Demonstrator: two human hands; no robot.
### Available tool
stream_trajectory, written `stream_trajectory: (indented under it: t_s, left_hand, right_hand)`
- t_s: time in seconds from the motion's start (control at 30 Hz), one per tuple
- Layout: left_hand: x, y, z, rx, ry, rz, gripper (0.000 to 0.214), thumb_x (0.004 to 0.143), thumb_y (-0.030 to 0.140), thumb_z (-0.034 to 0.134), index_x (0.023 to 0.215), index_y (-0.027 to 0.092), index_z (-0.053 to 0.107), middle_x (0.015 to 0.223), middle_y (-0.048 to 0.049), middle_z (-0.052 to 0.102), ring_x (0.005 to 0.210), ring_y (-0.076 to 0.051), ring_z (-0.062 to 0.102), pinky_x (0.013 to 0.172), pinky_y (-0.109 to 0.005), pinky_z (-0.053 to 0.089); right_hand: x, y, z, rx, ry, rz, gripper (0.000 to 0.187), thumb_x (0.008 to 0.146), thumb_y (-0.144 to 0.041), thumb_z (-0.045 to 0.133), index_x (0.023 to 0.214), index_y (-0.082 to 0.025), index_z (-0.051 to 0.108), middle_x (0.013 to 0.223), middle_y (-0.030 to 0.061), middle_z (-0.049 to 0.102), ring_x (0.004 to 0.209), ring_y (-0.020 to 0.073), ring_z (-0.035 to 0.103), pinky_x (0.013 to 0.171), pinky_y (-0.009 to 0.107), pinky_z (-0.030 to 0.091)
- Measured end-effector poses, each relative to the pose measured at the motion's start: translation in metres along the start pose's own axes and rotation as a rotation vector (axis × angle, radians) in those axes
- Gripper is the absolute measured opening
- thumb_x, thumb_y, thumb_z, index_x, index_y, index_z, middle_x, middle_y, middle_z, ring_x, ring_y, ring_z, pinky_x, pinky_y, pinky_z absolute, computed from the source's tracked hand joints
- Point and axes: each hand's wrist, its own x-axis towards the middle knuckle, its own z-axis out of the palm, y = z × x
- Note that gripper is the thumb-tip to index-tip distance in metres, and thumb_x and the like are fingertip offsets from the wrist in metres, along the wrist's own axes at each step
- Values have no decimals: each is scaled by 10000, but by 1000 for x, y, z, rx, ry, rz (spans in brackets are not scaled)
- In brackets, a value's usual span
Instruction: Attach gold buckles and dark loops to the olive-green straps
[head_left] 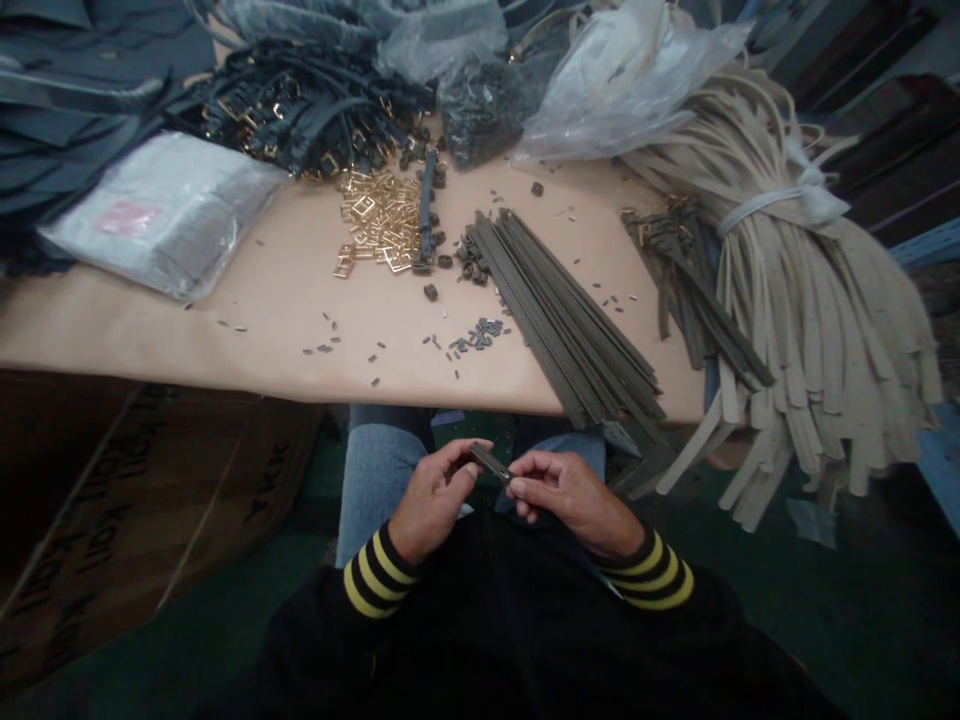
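Note:
Over my lap, below the table edge, my left hand (435,497) and my right hand (564,495) both pinch one short dark olive strap piece (491,462). The fingers of each hand are closed on an end of it. Both sleeves are black with yellow stripes. On the table ahead lies a fan of long olive straps (566,320), their near ends sticking out past the edge close to my right hand.
Gold buckles (377,218) and small dark loops (480,333) lie scattered on the tan table (150,330). A tied bundle of beige straps (810,290) hangs off the right. Black buckled straps (300,105), plastic bags and a cardboard box (127,500) at left.

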Motion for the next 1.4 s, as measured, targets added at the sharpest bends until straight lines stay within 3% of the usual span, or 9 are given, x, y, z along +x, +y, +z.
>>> stream_trajectory:
  t_s: [0.2,0.37,0.47,0.57,0.7,0.93,1.13,1.23,1.4]
  left_hand:
    - [0,0,6,-178,40,-75,221,742,294,482,832,112,569,551,25,517,520,-88,472,536,-206,385]
    - [-1,-7,8,-328,-3,-89,209,762,313,471,844,130,528,522,43,490,472,-72,438,492,-196,350]
    - [-1,-7,7,-266,-12,-34,219,786,326,425,766,131,521,572,21,505,522,-81,459,532,-210,365]
    - [-1,-8,6,-104,29,4,160,784,277,426,800,138,503,590,26,495,556,-88,460,564,-216,368]
    - [0,-10,5,-49,92,0,139,780,241,417,880,150,450,617,29,505,572,-94,466,572,-222,374]
    - [2,-12,6,-118,83,-31,169,779,293,436,869,150,452,604,26,515,548,-89,458,557,-223,371]
    - [7,-9,6,-473,-215,-204,322,714,449,493,799,144,434,525,35,486,425,-64,402,460,-207,342]
    - [16,5,-6,-162,-166,-98,249,753,376,465,844,145,460,580,12,512,469,-82,439,473,-212,357]
    - [59,49,-49,630,266,419,136,784,202,432,873,151,520,763,-45,550,682,-134,511,662,-266,422]
  right_hand:
    - [4,2,-1,-43,-9,12,235,645,-312,629,747,-130,520,568,-28,561,473,68,529,456,186,433]
    - [3,0,3,-286,31,-102,160,723,-282,539,796,-140,539,652,10,591,568,110,571,544,230,456]
    - [-2,-8,5,-495,51,-188,174,754,-252,498,873,-148,572,779,42,626,693,143,587,642,253,449]
    - [-4,-14,5,-584,23,-181,178,770,-235,464,858,-134,581,718,39,629,645,136,574,610,243,434]
    - [-1,-10,4,-509,16,-168,134,756,-194,452,812,-121,550,686,30,607,590,106,553,580,226,429]
    - [6,-5,6,-329,-23,-96,160,746,-282,493,774,-125,502,642,7,562,481,64,502,464,184,382]
    - [7,-14,3,-205,-178,-89,313,733,-444,507,738,-134,465,589,-9,536,413,42,453,398,164,341]
    - [12,-14,-2,-183,-142,-77,344,717,-477,515,731,-142,442,569,-22,519,398,36,441,379,155,331]
    - [23,-12,-6,-149,-72,-39,376,698,-508,519,716,-145,422,549,-37,503,375,25,425,359,140,309]
